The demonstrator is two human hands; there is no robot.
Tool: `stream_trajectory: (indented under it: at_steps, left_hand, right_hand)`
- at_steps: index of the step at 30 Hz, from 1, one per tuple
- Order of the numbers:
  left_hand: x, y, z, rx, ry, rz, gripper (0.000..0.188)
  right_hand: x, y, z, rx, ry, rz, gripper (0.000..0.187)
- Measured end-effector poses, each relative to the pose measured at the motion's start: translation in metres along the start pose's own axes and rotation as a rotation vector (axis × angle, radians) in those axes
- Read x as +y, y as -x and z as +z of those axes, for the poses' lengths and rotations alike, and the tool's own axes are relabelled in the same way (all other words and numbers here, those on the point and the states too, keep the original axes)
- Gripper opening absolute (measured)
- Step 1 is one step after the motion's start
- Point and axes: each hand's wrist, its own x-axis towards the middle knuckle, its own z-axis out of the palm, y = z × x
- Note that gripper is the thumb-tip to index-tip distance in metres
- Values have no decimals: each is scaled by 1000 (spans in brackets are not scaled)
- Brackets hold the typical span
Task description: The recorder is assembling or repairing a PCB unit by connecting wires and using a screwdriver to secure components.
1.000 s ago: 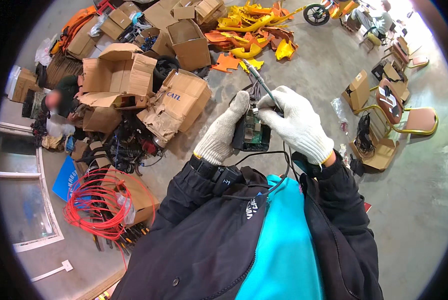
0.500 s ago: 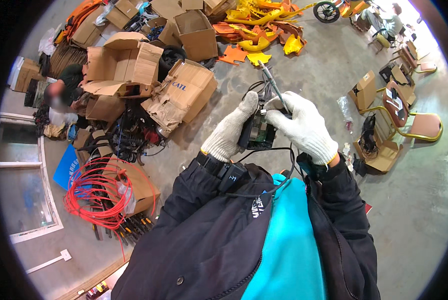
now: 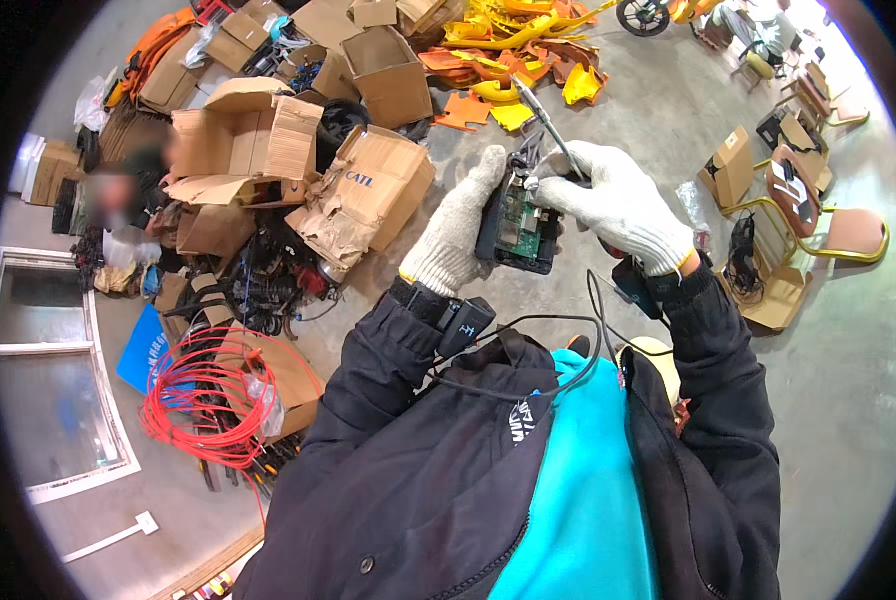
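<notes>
My left hand (image 3: 455, 222), in a white knit glove, grips an open black plastic case (image 3: 490, 240) from its left side. Inside the case lies a green circuit board (image 3: 520, 232) with small silver connectors, facing up. My right hand (image 3: 618, 205), gloved alike, holds a slim silver-grey pen-like tool (image 3: 542, 118) between thumb and fingers, its far end pointing up and away to the left. The right thumb and fingertips are close above the board's upper right edge; whether they touch it I cannot tell. Grey cables gather at the case's far end.
Cardboard boxes (image 3: 368, 190) are piled on the left, where another person (image 3: 133, 185) is. Red coiled tubing (image 3: 203, 400) lies nearer. Yellow and orange plastic panels (image 3: 518, 65) are heaped far ahead; chairs (image 3: 838, 235) stand right. A black cable (image 3: 528, 318) loops before my jacket.
The case is tipped so more of the green board shows. My right hand has shifted slightly right, still holding the tool. The view has shifted a little.
</notes>
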Motion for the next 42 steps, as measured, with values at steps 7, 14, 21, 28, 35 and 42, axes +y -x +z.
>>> stream_trajectory:
  at_steps: [7, 14, 21, 28, 35, 42]
  left_hand:
    - [10, 4, -4, -62, 2, 82, 70]
    - [10, 17, -27, -68, 14, 176, 69]
    - [0, 33, -56, 100, 180, 211, 55]
    - [-6, 44, -54, 245, 117, 315, 55]
    - [-7, 62, -42, 262, 149, 358, 64]
    - [-12, 102, -53, 328, 212, 421, 60]
  right_hand:
    - [-8, -10, -2, -104, -115, 60, 32]
    - [-10, -19, 23, -44, -127, -36, 29]
    - [3, -32, 61, -57, -42, -190, 27]
    - [8, -34, 82, -34, -10, -257, 24]
    - [-1, -37, 87, -62, -2, -312, 24]
    - [-17, -43, 109, -244, -86, -252, 29]
